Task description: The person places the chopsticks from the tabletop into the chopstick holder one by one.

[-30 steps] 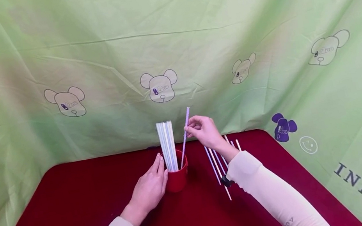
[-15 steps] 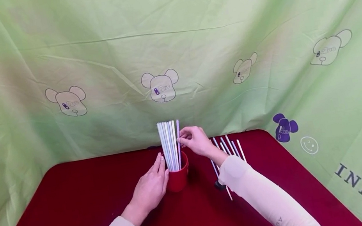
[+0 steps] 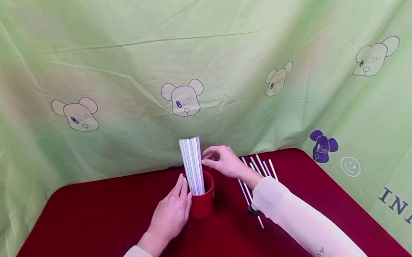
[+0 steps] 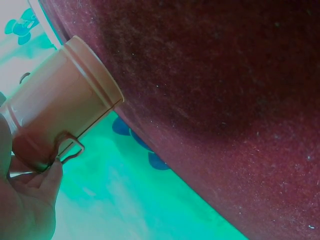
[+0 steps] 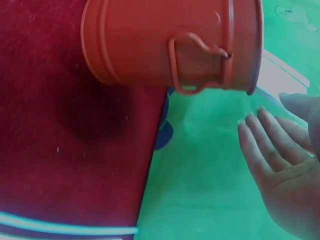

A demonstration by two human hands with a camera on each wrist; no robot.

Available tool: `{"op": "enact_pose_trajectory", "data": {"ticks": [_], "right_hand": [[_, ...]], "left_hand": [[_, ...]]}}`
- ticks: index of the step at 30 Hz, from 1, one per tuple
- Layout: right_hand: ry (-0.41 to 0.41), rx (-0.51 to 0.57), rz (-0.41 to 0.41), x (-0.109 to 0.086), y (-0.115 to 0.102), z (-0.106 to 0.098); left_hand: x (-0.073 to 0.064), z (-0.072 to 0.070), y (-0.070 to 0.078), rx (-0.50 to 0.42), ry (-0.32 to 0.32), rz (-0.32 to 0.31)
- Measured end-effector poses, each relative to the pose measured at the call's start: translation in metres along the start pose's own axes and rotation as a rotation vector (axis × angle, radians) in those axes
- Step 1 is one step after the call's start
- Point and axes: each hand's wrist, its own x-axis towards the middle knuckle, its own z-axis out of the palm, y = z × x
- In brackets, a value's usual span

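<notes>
A red cup (image 3: 202, 206) with small wire handles stands on the table, holding an upright bundle of pale drinking straws (image 3: 192, 164). My left hand (image 3: 168, 216) holds the cup's left side; in the left wrist view its fingertips meet a wire handle (image 4: 75, 150) near the rim. Just right of the bundle is my right hand (image 3: 225, 161), nothing between its thumb and fingers. The right wrist view shows the straight fingers (image 5: 275, 145) apart from the cup (image 5: 145, 45). A lilac straw (image 3: 200, 161) sits at the bundle's right edge.
Several loose straws (image 3: 273, 168) lie on the red-covered table (image 3: 84, 228) to the right, partly hidden beneath my right forearm. A green curtain (image 3: 218, 54) with printed bear heads hangs close behind the table's back edge and along its sides.
My right hand has moved left and down with the lilac straw, then let it go. That straw has gone from leaning apart to standing against the bundle. The left hand stays at the cup.
</notes>
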Motion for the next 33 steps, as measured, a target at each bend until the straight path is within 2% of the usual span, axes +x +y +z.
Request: {"op": "enact_pose_trajectory", "data": {"ticks": [7,13,18,26,30,33], "right_hand": [[-0.029,-0.16,-0.062,-0.006,0.01,-0.026],[-0.035,-0.328,-0.1,-0.01,0.035,-0.056],[-0.062,-0.391,-0.049,-0.021,0.069,-0.082],[-0.044,-0.525,0.063,-0.049,0.131,-0.111],[-0.038,-0.526,0.091,-0.066,0.147,-0.12],[-0.041,-0.526,0.141,-0.075,0.155,-0.123]], "left_hand": [[-0.001,0.001,0.0,0.0,0.003,0.007],[0.0,0.001,-0.001,0.0,0.003,0.004],[0.0,0.001,-0.001,0.009,0.006,0.007],[-0.001,0.001,-0.001,0.003,0.002,0.0],[-0.001,0.002,0.0,-0.008,0.005,0.002],[0.0,0.002,0.0,-0.006,0.009,0.005]]}}
